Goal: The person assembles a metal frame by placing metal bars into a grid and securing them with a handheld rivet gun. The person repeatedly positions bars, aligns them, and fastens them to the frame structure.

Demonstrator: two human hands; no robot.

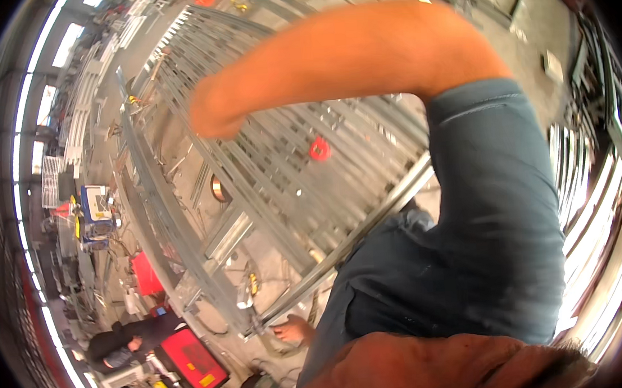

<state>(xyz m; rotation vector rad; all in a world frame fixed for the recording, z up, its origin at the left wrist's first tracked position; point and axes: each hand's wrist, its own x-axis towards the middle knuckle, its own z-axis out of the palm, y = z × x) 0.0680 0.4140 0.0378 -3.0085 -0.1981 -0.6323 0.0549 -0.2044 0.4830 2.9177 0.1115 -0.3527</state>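
Note:
My right arm arches across the upper middle, and my right hand (215, 114) hangs above a large metal frame (357, 237) with many parallel grey bars. That hand is smeared by motion and its fingers do not show; I cannot tell whether it holds anything. Low in the view, my left hand (293, 330) reaches toward the frame's near-left corner, fingers stretched out. Whether they touch the metal is unclear. Just beside that corner is a small tool with yellow parts (253, 283). A red round object (319, 149) lies among the bars.
A copper-coloured spool (220, 189) sits by a long steel beam (177, 232) on the left. At lower left are a red case (195, 361) and another person in dark clothing (130, 340). A blue machine (97, 212) stands farther left. Long metal bars (596, 246) are stacked at right.

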